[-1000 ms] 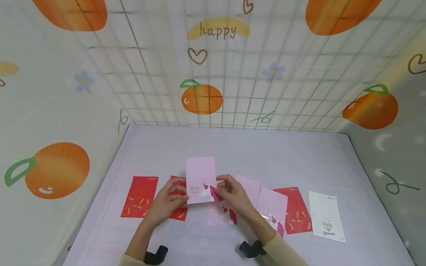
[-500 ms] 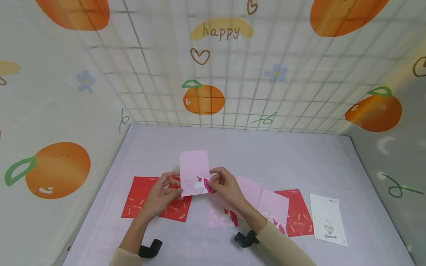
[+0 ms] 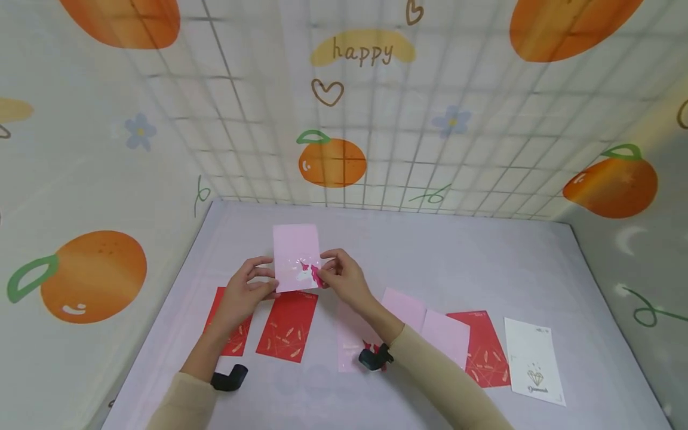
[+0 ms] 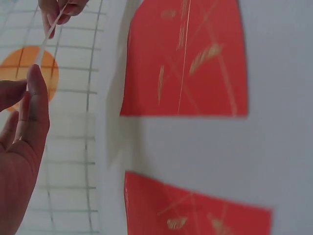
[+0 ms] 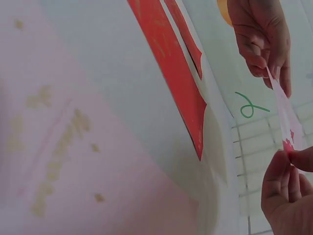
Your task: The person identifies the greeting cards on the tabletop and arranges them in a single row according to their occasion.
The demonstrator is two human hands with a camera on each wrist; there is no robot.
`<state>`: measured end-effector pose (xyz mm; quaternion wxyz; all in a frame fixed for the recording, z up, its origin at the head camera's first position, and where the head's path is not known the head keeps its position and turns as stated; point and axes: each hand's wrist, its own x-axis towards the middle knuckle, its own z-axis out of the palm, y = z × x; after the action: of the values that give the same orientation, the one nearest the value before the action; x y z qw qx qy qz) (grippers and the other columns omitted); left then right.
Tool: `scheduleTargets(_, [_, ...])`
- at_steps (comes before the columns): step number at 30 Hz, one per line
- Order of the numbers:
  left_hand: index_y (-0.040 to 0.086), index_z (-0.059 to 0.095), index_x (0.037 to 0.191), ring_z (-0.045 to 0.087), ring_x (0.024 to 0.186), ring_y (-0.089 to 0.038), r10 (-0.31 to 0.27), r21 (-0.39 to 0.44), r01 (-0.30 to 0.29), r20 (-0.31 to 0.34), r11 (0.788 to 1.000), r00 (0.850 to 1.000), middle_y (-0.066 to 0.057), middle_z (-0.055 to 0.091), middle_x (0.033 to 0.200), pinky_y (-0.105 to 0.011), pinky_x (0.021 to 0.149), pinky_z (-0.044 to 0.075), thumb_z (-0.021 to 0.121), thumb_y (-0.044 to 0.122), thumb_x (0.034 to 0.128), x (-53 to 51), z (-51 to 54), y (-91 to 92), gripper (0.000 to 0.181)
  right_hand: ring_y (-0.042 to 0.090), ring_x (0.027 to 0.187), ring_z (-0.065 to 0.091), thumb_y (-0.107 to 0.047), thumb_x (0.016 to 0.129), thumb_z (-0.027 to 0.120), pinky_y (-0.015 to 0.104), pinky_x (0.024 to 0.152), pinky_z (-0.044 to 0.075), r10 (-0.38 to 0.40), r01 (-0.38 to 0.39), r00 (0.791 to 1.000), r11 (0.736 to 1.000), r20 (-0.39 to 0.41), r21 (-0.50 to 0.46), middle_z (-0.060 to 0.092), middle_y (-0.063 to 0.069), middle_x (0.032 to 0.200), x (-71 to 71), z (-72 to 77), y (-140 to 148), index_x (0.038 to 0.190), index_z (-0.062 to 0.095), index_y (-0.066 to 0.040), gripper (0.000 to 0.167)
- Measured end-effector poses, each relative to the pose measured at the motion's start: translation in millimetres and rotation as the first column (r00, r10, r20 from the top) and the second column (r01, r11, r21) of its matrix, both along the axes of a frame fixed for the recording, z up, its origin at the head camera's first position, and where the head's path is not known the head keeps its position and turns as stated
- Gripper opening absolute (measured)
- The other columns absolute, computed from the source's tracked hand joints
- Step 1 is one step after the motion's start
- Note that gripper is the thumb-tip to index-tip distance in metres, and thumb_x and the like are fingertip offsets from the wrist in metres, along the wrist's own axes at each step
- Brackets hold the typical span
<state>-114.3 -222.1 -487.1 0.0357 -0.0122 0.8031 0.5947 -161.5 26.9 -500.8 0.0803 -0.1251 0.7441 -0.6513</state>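
Showing its unicorn print (image 3: 309, 273), the pink card (image 3: 295, 248) is held above the tabletop (image 3: 419, 245), left hand (image 3: 244, 294) and right hand (image 3: 346, 280) pinching opposite edges with their fingers (image 4: 38, 105); two red cards (image 3: 286, 330) lie near the left hand, a white card (image 3: 532, 349) far right
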Motion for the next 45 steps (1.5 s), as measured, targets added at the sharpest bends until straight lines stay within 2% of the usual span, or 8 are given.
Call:
scheduleTargets(7, [0.018,0.045,0.145,0.073,0.093,-0.024,0.026,-0.03,-0.026,0.023,0.999,0.999,-0.01,0.061,0.12,-0.033,0.08,0.057,0.071,0.024,0.0946,-18.7,-3.0,-20.6,0.057,0.021,0.075,0.066,-0.004,0.094,0.068,0.032,0.071,0.059,0.002,-0.002,1.0,0.999,0.001,-0.034,0.065,0.013,0.096,-14.9,0.0,-22,0.126,0.058,-0.002,0.033])
scheduleTargets(14, [0.014,0.047,0.144,0.072,0.095,-0.028,0.061,-0.025,-0.06,0.04,0.998,0.997,-0.016,0.06,0.121,-0.031,0.079,0.057,0.068,0.02,0.0971,-38.3,-7.6,-44.4,0.052,0.017,0.075,0.066,-0.005,0.095,0.068,0.036,0.075,0.059,-0.016,0.017,1.0,0.999,0.018,-0.03,0.065,0.007,0.098,-24.3,-1.6,-45,0.127,0.061,-0.004,0.033])
scheduleTargets(24, [0.011,0.054,0.139,0.067,0.1,-0.021,0.18,-0.037,-0.177,0.107,0.983,0.978,-0.015,0.06,0.127,-0.026,0.083,0.055,0.066,0.025,0.0984,-66.9,-10.8,-72.1,0.044,0.032,0.093,0.069,-0.01,0.097,0.066,0.037,0.082,0.058,0.016,-0.011,0.996,0.998,0.09,-0.061,0.068,0.007,0.115,-39.1,-5.4,-75,0.133,0.059,-0.003,0.038])
scheduleTargets(27, [0.011,0.055,0.139,0.067,0.099,-0.019,0.226,-0.042,-0.223,0.113,0.974,0.968,-0.015,0.061,0.128,-0.026,0.085,0.054,0.065,0.026,0.0992,-73.5,-12.2,-79.8,0.044,0.034,0.1,0.068,-0.01,0.097,0.064,0.04,0.087,0.056,0.051,-0.033,0.989,0.991,0.138,-0.127,0.066,0.01,0.122,-43.9,-6.7,-85,0.136,0.057,-0.002,0.04])
scheduleTargets(31, [0.007,0.056,0.138,0.066,0.099,-0.018,0.26,-0.053,-0.256,0.117,0.965,0.958,-0.018,0.061,0.128,-0.028,0.087,0.054,0.064,0.023,0.0998,-81.0,-14.7,-89.1,0.042,0.027,0.108,0.067,-0.008,0.098,0.062,0.039,0.093,0.054,0.079,-0.039,0.977,0.98,0.2,-0.196,0.064,0.01,0.129,-47.6,-10.2,-97,0.139,0.055,-0.003,0.042])
scheduleTargets(34, [0.005,0.057,0.137,0.065,0.103,-0.02,0.282,-0.093,-0.272,0.112,0.958,0.953,-0.019,0.062,0.129,-0.026,0.087,0.054,0.063,0.021,0.1004,-85.8,-16.8,-95.5,0.041,0.02,0.11,0.065,-0.008,0.099,0.061,0.038,0.095,0.052,0.103,-0.043,0.963,0.971,0.248,-0.235,0.062,0.009,0.133,-47.9,-12.5,-105,0.141,0.053,-0.004,0.043])
scheduleTargets(37, [0.006,0.058,0.137,0.064,0.108,-0.024,0.302,-0.141,-0.286,0.112,0.948,0.947,-0.018,0.061,0.129,-0.024,0.087,0.053,0.061,0.02,0.1012,-89.3,-19.0,-101.0,0.039,0.023,0.116,0.063,-0.007,0.1,0.059,0.039,0.098,0.05,0.139,-0.05,0.947,0.955,0.291,-0.293,0.059,0.011,0.137,-48.0,-13.7,-112,0.143,0.05,-0.003,0.044])
scheduleTargets(45, [0.005,0.06,0.135,0.061,0.111,-0.03,0.313,-0.218,-0.285,0.103,0.933,0.944,-0.019,0.061,0.127,-0.025,0.088,0.053,0.06,0.016,0.1008,-96.8,-26.4,-108.2,0.036,0.021,0.121,0.059,-0.007,0.101,0.057,0.035,0.095,0.052,0.141,-0.031,0.925,0.954,0.352,-0.299,0.056,0.013,0.142,-51.0,-18.6,-126,0.145,0.047,-0.001,0.046])
